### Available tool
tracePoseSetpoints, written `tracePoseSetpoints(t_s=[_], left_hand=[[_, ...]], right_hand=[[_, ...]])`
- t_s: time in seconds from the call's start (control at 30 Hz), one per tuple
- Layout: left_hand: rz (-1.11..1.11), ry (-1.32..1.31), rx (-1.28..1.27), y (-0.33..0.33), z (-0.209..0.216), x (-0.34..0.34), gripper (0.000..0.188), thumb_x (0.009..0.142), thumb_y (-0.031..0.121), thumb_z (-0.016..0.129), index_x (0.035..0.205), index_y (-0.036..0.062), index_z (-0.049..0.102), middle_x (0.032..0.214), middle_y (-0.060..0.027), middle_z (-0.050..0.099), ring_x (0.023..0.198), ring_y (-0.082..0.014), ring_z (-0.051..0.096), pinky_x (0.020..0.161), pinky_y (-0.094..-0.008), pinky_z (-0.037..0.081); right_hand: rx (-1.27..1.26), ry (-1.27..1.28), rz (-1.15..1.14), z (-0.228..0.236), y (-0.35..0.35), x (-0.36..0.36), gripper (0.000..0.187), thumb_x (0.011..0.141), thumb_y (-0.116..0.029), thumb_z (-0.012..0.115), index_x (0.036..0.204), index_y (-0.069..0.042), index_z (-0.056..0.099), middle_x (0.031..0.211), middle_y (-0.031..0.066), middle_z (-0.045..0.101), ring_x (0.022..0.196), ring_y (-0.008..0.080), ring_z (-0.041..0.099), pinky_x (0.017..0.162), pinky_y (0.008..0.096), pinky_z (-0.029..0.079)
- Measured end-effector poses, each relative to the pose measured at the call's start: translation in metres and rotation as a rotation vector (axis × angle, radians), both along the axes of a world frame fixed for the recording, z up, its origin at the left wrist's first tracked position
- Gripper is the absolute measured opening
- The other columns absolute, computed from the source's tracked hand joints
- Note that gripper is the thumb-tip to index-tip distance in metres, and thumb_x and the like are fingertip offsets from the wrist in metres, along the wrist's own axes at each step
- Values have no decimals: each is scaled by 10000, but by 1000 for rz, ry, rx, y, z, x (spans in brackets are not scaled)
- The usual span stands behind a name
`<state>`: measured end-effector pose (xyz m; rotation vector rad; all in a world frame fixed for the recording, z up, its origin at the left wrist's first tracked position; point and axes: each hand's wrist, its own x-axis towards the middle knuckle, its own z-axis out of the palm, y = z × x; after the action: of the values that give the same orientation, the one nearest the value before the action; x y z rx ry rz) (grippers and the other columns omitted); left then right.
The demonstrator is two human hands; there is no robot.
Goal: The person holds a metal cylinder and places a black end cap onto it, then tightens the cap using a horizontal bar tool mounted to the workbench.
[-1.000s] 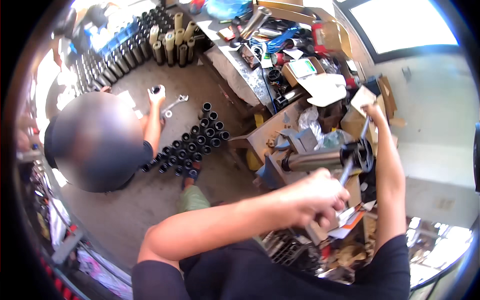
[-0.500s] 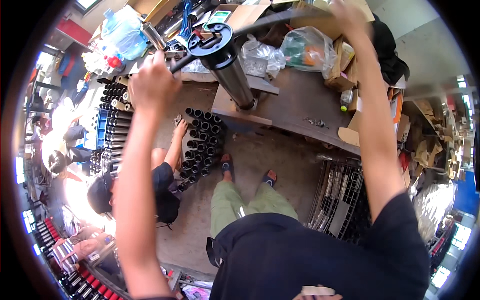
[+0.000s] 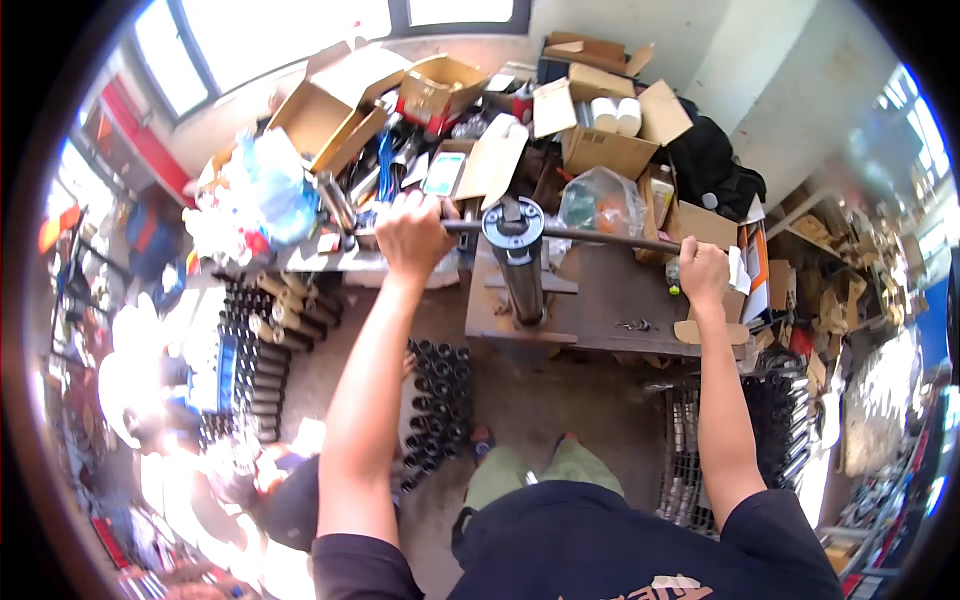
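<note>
A long dark metal bar runs across the head of an upright steel cylinder at the edge of the bench. The cylinder carries a round black flanged cap with holes in it. Left of the cap, my left hand is closed round the bar close to the cylinder. My right hand grips the bar's far right end, with that arm nearly straight. A metal bracket surrounds the cylinder's lower part, whose base is partly hidden.
Open cardboard boxes, a clear plastic bag and small metal parts lie on the bench. Black tubes stand on the floor at left, near a partly glare-hidden co-worker. A wire basket stands at lower right.
The bar has swung clockwise round the cylinder: its right end came nearer my body with my right hand. Both hands still grip it. My view has tipped up toward the window.
</note>
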<state>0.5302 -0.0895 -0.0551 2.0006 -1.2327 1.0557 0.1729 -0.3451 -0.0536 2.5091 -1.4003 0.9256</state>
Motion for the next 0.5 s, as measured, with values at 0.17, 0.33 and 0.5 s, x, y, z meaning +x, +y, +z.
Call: tracePoseSetpoints(t_s=[0.17,0.33,0.5], left_hand=[[-90,-89,-48,0,-5,10,205,741,256,709,631,162,562,651,-20,560,630,-235,594,571,-371,432],[-174,-138,-29,-5,-24,17,241,764,296,699,632,165,546,662,-13,550,625,-228,588,545,-379,427],[-198,-145,-11,-25,-11,44,229,765,271,702,727,98,557,756,-77,573,729,-279,595,629,-418,466]], right_hand=[[-56,-20,-145,-1,3,11,497,927,-321,471,698,43,720,763,292,676,751,456,680,790,522,541],[-141,4,-253,17,38,-3,535,938,-329,436,641,27,703,718,267,666,709,444,678,735,509,549],[-46,9,-324,13,138,-25,526,971,-414,486,702,-41,744,705,230,674,678,435,660,657,530,529]])
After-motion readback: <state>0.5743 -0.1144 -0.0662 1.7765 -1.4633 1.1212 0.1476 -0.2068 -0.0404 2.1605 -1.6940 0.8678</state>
